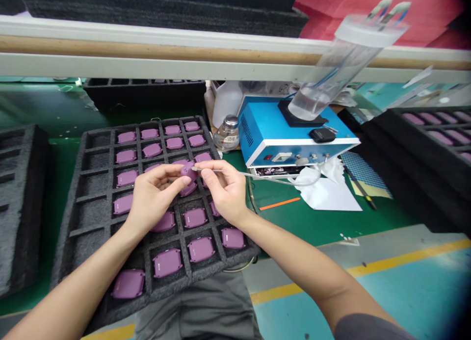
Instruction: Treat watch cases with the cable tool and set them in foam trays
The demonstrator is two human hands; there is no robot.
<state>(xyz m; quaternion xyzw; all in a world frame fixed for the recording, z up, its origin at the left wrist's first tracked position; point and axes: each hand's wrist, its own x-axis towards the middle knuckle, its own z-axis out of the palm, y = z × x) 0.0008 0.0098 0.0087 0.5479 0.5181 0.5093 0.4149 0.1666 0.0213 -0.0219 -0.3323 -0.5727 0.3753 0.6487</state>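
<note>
Left hand: grip pinching one purple cover, above the tray. Right hand: grip closed around thin tube, tip at cover. Apparent step: tip work; next move calls for steady aim.

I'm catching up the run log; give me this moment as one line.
left hand: holds purple part | right hand: holds thin tube, tip at part | below: black compartment tray | beyond: blue box

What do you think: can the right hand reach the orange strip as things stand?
Probably yes: the strip lies uncovered on the green table, near the right hand. However, that hand holds the tube, so it may need to release it first.
</note>
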